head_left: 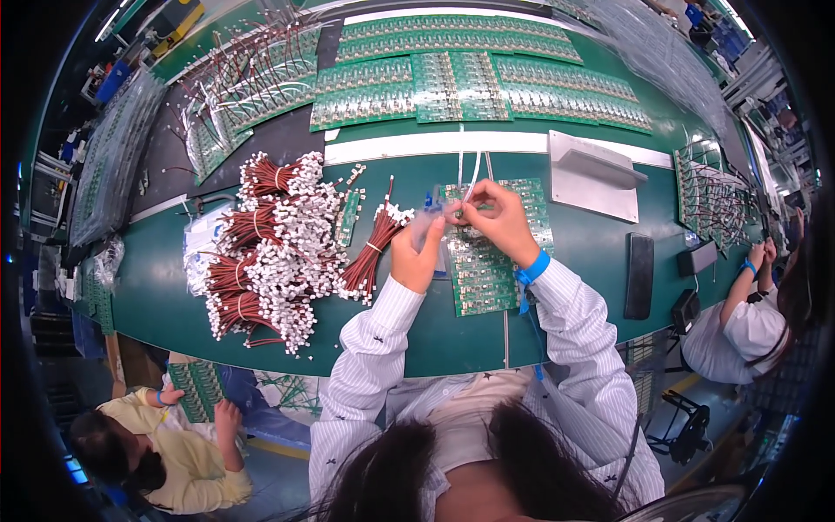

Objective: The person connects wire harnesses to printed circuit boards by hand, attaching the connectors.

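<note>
My left hand (417, 252) and my right hand (503, 224) meet over a green circuit board panel (484, 283) on the bench. The right thumb and forefinger pinch the lower end of a white strip or cable (474, 177), which runs up between the fingertips. The left thumb and fingers are pressed together beside it, close to a small blue, partly see-through thing (432, 200); what they grip is hidden. Left of my left hand lies a tied bundle of red-brown wires (372, 246) with white connectors. A blue wrist strap (532, 268) circles my right wrist.
Several more wire bundles (254, 224) are heaped at the left, beside a narrow board strip (349, 217). Rows of circuit boards (365, 90) line the back. A bent metal plate (593, 178) and a black phone-like slab (639, 274) lie right. Co-workers sit at both sides.
</note>
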`<state>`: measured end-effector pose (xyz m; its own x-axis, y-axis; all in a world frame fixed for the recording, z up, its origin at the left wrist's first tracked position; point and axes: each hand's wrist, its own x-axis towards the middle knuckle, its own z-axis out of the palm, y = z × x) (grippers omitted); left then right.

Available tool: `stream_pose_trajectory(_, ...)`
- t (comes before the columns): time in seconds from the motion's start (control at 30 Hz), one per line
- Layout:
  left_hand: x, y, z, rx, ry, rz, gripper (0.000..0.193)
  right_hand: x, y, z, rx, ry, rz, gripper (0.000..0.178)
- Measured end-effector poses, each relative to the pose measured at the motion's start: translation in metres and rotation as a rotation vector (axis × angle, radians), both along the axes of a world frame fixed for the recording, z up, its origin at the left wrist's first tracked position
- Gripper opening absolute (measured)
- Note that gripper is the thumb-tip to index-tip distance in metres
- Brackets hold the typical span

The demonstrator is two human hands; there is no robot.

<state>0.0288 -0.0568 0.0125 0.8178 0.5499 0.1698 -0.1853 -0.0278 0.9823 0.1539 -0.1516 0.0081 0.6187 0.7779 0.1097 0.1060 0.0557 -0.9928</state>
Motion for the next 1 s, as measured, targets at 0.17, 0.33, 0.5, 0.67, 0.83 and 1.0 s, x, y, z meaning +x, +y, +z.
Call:
stream_pose_trajectory(0.17,0.0,0.005,0.004,-0.117,-0.021,0.073,0.026,0.003,-0.001,0.007,0.041,0.101,-0.04,0.01)
stream_pose_trajectory(0.33,-0.001,0.013,-0.007,-0.125,0.047,0.087,0.031,0.008,-0.005,0.006,-0.144,-0.445,-0.046,0.004)
stream_pose_trajectory(0.5,0.0,0.011,-0.017,-0.134,0.084,0.051,0.031,0.006,-0.002,-0.003,-0.173,-0.523,-0.085,0.005)
stream_pose_trajectory(0.67,0.001,0.009,-0.018,-0.148,0.116,0.022,0.03,0.004,0.0,-0.003,-0.205,-0.557,-0.12,0.003)
stream_pose_trajectory(0.83,-0.001,0.009,-0.017,-0.132,0.126,0.024,0.029,0.003,0.002,-0.007,-0.145,-0.654,-0.157,0.003)
stream_pose_trajectory(1.0,-0.001,0.01,-0.018,-0.13,0.124,0.021,0.029,0.001,0.004,-0.005,-0.168,-0.617,-0.159,0.003)
